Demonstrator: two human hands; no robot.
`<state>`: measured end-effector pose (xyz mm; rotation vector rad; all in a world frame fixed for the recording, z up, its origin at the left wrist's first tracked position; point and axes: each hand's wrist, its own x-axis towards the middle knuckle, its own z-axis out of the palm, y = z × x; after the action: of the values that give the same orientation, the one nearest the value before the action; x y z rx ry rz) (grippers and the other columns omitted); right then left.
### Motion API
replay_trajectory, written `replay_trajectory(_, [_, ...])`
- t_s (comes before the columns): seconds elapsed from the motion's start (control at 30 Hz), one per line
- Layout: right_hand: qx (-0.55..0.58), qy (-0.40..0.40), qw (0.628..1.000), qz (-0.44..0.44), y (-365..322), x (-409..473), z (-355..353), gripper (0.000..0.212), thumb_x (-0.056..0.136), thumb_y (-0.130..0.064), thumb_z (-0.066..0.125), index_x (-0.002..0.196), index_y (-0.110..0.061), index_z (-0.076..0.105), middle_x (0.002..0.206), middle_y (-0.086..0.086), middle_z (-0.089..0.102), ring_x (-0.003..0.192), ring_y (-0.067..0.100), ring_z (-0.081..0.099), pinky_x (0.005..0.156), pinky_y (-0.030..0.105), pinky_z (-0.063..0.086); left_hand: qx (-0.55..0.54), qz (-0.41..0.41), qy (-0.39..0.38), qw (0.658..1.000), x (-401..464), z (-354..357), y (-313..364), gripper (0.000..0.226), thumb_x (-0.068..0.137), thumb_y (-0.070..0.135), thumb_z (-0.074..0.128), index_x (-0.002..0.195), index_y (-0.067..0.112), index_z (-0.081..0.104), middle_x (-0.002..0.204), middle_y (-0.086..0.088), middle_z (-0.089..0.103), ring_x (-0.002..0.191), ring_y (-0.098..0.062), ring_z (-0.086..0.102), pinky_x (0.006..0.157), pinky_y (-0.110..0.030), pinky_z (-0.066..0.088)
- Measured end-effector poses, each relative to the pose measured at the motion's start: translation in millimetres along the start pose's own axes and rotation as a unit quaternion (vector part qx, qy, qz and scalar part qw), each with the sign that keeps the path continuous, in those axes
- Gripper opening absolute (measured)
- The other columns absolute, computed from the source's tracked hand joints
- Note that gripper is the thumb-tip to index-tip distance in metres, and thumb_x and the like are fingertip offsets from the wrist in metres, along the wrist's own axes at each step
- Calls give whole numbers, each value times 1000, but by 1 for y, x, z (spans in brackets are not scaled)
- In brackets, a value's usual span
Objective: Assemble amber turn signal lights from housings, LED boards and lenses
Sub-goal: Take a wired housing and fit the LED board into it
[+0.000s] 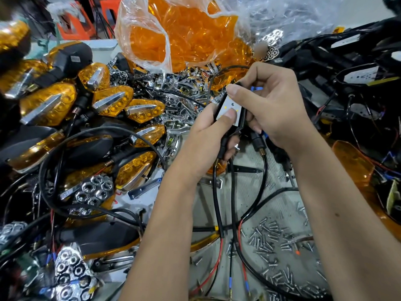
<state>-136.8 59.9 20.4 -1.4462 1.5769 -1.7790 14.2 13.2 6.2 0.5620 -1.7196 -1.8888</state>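
Note:
My left hand (208, 135) grips a black housing (225, 146) from below, its thumb pressing on a white LED board (230, 105) with small yellow LEDs seated in the housing. My right hand (269, 105) pinches the board's top end, fingers curled round the housing's far edge. Black cables (217, 205) with red leads hang from the housing stems toward me. A clear bag of amber lenses (191, 38) stands behind the hands.
Finished amber lights (112, 101) with chrome trim pile up at the left. Chrome reflectors (93, 190) and small chrome parts litter the centre. Loose screws (273, 237) lie on the grey table at the lower right. Black housings with wiring (351, 77) crowd the right.

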Motion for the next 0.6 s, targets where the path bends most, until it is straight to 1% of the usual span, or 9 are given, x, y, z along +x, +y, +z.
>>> replay_trajectory(0.1, [-8,-1,1000,-2,-2,0,-1,39,93,-23,76,85,7,54,56,29,47,35,31,41,35,24,34,-3,0,2,1000,1,-1,-1,17,112,21,41,113,7,49,57,-1,49,47,-19,40,45,-26,36])
replay_trajectory(0.2, [-15,1,1000,-3,-3,0,-1,39,94,-23,76,85,8,54,55,24,48,34,31,40,35,25,33,-2,-1,4,1000,1,-1,-1,21,112,23,41,118,4,49,58,-1,48,47,-19,40,45,-26,36])
replay_trajectory(0.3, [-18,-1,1000,-3,-4,0,0,39,94,-23,75,85,8,54,55,22,49,33,31,41,34,26,33,-3,-1,3,1000,1,-2,-2,20,112,25,42,116,6,49,59,-2,49,48,-19,40,45,-26,37])
replay_trajectory(0.37, [-19,-2,1000,-3,-4,0,0,36,95,-22,75,84,6,55,54,17,51,32,31,41,35,26,34,-2,0,2,1000,1,-2,-3,20,112,26,42,114,7,49,59,-2,49,48,-20,41,46,-26,37])
replay_trajectory(0.43, [-21,-3,1000,-5,-5,0,-1,33,95,-20,75,83,4,55,54,11,52,32,28,42,35,25,33,0,2,1,1000,1,-2,-4,21,112,26,43,115,7,50,60,-2,50,49,-20,41,47,-27,38])
replay_trajectory(0.53, [-22,-7,1000,-9,-6,-1,-1,32,96,-19,74,83,4,56,55,18,52,30,24,42,35,25,33,1,5,0,1000,1,-3,-4,20,112,26,43,115,8,51,60,-1,50,49,-20,41,46,-26,38])
replay_trajectory(0.6, [-23,-8,1000,-8,-7,-1,-1,30,97,-18,73,83,3,56,55,19,53,29,24,41,35,25,33,1,7,-1,1000,1,-3,-4,19,112,27,43,113,10,51,61,-2,50,49,-20,41,46,-27,38])
